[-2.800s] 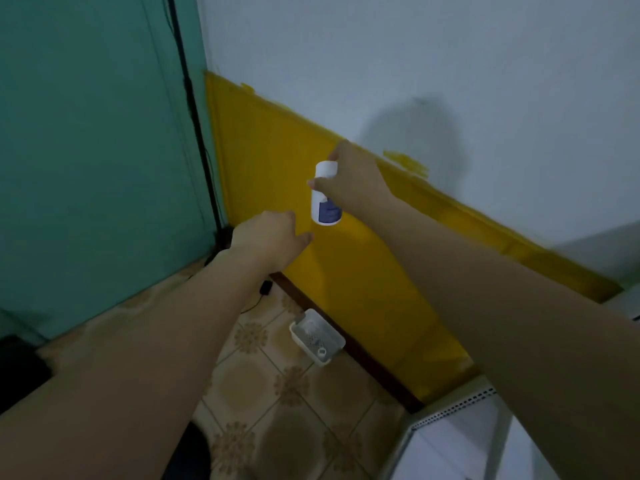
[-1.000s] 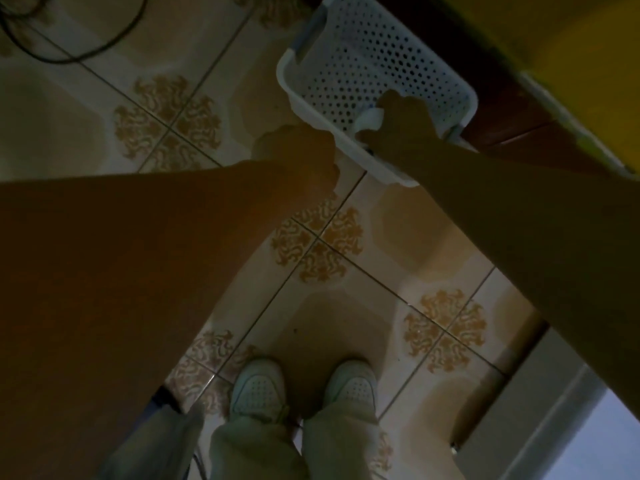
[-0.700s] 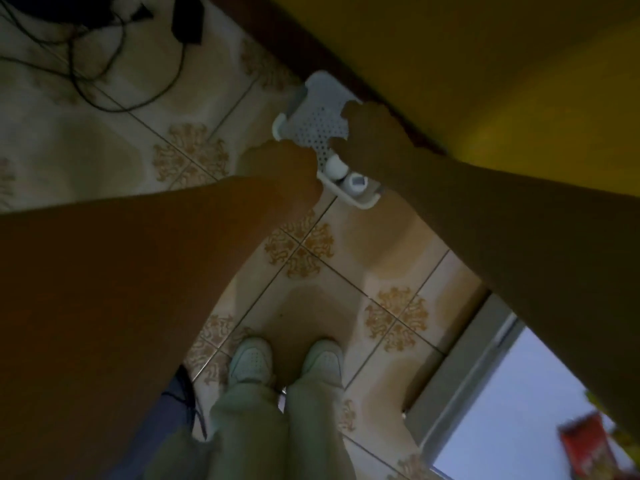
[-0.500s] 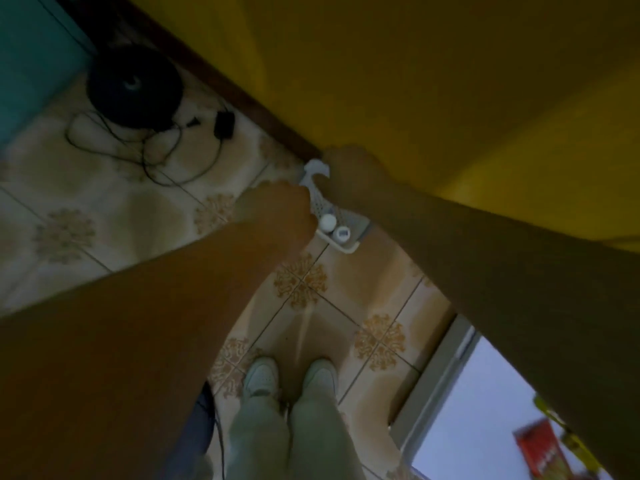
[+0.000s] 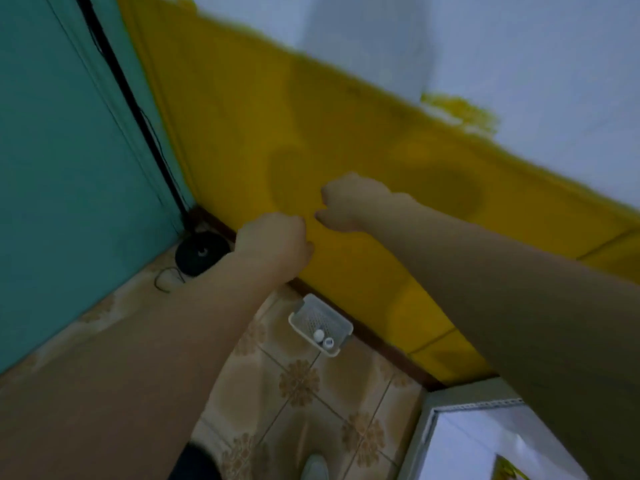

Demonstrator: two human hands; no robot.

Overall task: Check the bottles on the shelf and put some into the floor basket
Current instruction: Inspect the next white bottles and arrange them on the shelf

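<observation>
A white perforated basket [image 5: 306,320] sits on the tiled floor against the yellow wall. Two white-capped bottles [image 5: 323,338] stand side by side at its near end. My left hand [image 5: 275,242] and my right hand [image 5: 349,202] are both raised high above the basket in front of the yellow wall, fingers curled in loose fists, with nothing in either. The corner of the white metal shelf [image 5: 460,407] shows at the lower right; its bottles are out of view.
A black round device [image 5: 199,254] with a cable lies in the floor corner by the teal wall [image 5: 69,168]. My shoe tip [image 5: 313,467] shows at the bottom edge. A yellow package [image 5: 512,471] lies on the shelf.
My right hand let go of the bottle in the basket. I straightened up, both hands rose away from the basket, and the view lifted from the floor to the wall.
</observation>
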